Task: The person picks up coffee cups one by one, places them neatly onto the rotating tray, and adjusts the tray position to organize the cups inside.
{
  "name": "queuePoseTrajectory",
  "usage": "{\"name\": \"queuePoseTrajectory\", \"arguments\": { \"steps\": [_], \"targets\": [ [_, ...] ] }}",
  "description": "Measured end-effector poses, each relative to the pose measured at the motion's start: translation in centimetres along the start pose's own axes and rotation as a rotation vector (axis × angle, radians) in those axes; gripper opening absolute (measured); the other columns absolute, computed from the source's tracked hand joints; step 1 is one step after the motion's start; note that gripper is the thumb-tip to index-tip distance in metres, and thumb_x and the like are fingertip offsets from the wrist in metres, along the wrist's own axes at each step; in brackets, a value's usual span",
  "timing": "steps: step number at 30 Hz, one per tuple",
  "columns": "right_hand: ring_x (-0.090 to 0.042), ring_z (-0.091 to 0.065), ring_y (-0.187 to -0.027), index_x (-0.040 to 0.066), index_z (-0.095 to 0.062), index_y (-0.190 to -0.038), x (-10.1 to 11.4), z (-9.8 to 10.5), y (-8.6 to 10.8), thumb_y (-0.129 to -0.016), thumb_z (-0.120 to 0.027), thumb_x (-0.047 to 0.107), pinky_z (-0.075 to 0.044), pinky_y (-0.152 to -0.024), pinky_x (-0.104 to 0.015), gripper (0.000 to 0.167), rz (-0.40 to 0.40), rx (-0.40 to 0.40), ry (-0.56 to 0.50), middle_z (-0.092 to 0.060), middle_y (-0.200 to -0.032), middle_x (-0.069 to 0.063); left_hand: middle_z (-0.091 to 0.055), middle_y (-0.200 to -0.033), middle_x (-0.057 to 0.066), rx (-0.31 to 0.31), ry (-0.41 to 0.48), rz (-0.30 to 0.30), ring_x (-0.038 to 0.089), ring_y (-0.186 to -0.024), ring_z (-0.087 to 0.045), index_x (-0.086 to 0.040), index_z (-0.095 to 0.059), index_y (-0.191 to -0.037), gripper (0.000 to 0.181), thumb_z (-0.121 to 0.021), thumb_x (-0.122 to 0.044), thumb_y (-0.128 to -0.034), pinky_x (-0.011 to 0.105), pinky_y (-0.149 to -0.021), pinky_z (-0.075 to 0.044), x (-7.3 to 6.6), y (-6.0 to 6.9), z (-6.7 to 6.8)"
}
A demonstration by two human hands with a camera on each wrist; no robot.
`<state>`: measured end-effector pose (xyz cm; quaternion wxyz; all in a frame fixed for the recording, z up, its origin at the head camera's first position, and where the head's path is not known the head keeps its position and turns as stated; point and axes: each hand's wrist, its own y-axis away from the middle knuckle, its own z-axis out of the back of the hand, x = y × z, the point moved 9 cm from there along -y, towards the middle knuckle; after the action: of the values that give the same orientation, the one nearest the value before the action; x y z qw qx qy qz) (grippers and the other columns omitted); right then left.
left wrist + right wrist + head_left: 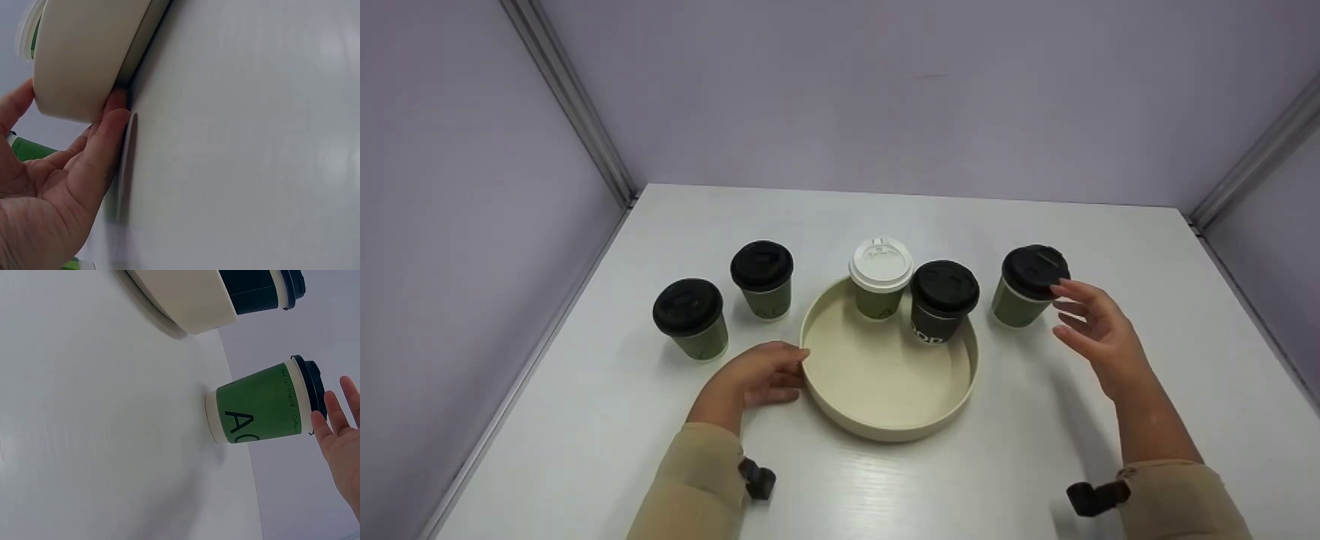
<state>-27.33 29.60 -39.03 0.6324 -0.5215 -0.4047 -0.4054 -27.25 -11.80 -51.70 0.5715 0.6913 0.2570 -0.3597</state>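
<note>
Gripping the near-left side of the round cream tray (877, 375), the left hand (765, 373) has its thumb at the rim and fingertips low against the wall. The tray is on the white table (847, 487). Inside it, toward its far edge, stand a white-lidded cup (879, 302) and, just right of that, a dark cup (934, 326) with a black lid. Right of the tray and apart from it, a green cup (1016, 306) stands upright; the right hand (1099, 334) is spread wide at its black lid, holding nothing, and whether a fingertip touches I cannot tell. Left of the tray are two more black-lidded cups, one nearer it (769, 301) and one farther out (705, 341).

Around the tray the tabletop is smooth, with soft shadows and a bright sheen on the person's side. Beyond it rises a pale lavender wall (847, 90) bearing a faint reddish scratch; grey metal corner posts (570, 97) stand far left and far right of the tray.

On the cup right of the tray, a large dark "A" begins a cut-off word, and small print includes "for friend" and "Coffee". White lettering on the dark cup in the tray seems to read "OP"; embossing on the white lid is too faint to read.
</note>
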Motion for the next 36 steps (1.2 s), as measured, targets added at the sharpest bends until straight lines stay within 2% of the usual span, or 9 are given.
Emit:
{"name": "queuePoseTrajectory", "arguments": {
  "steps": [9, 12, 18, 27, 31, 36],
  "targets": [
    [-0.016, -0.046, -0.112, -0.004, -0.037, -0.133, -0.2, 0.7, 0.0, -0.084, -0.057, -0.009, -0.039, -0.093, -0.020, 0.053, -0.002, -0.013, 0.003, -0.042, -0.127, -0.017, -0.061, -0.099, 0.012, 0.016, -0.019, -0.003, 0.023, -0.089, -0.062, -0.005, -0.054, -0.109, 0.042, -0.072, -0.026, -0.0779, 0.036, -0.077, -0.051, 0.2, 0.0, 0.0],
    [-0.017, -0.046, -0.112, -0.004, -0.038, -0.132, -0.4, 0.9, -0.1, -0.083, -0.057, -0.009, -0.039, -0.092, -0.020, 0.053, -0.028, -0.041, 0.008, -0.042, -0.127, -0.018, -0.062, -0.097, 0.012, 0.020, -0.040, 0.001, 0.023, -0.089, -0.062, -0.005, -0.055, -0.109, 0.041, -0.072, -0.026, -0.0780, 0.036, -0.077, -0.051, 0.3, 0.0, 0.0],
    [-0.017, -0.046, -0.111, -0.004, -0.038, -0.132, -0.4, 1.2, -0.2, -0.084, -0.057, -0.009, -0.039, -0.092, -0.020, 0.052, -0.035, -0.049, 0.032, -0.041, -0.128, -0.018, -0.064, -0.095, 0.010, 0.036, -0.068, 0.008, 0.022, -0.089, -0.063, -0.005, -0.054, -0.111, 0.041, -0.071, -0.026, -0.0792, 0.035, -0.076, -0.051, 0.3, 0.0, -0.1],
    [-0.019, -0.045, -0.113, -0.004, -0.037, -0.133, -0.4, 1.7, -0.3, -0.083, -0.058, -0.008, -0.038, -0.092, -0.020, 0.055, -0.036, -0.062, 0.040, -0.039, -0.129, -0.022, -0.062, -0.100, 0.013, 0.013, -0.022, -0.033, 0.022, -0.089, -0.062, -0.006, -0.051, -0.119, 0.050, -0.070, -0.028, -0.0793, 0.036, -0.077, -0.050, -0.3, -0.5, 0.2],
    [-0.016, -0.045, -0.113, 0.000, -0.039, -0.133, -0.4, 2.2, -0.5, -0.083, -0.060, -0.006, -0.037, -0.093, -0.018, 0.054, -0.034, -0.077, 0.077, -0.041, -0.129, -0.019, -0.062, -0.098, 0.012, -0.007, 0.011, -0.051, 0.021, -0.086, -0.061, -0.007, -0.052, -0.117, 0.044, -0.069, -0.027, -0.0810, 0.034, -0.075, -0.050, -0.6, -0.9, 0.3],
    [-0.014, -0.042, -0.115, 0.007, -0.040, -0.135, -0.7, 2.7, -0.8, -0.085, -0.063, 0.003, -0.036, -0.093, -0.016, 0.055, -0.052, -0.093, 0.211, -0.040, -0.132, -0.017, -0.062, -0.094, 0.010, -0.023, 0.055, -0.075, 0.019, -0.084, -0.061, -0.006, -0.052, -0.114, 0.040, -0.067, -0.024, -0.0822, 0.033, -0.074, -0.050, -0.9, -1.4, 0.3]
  ]
}}
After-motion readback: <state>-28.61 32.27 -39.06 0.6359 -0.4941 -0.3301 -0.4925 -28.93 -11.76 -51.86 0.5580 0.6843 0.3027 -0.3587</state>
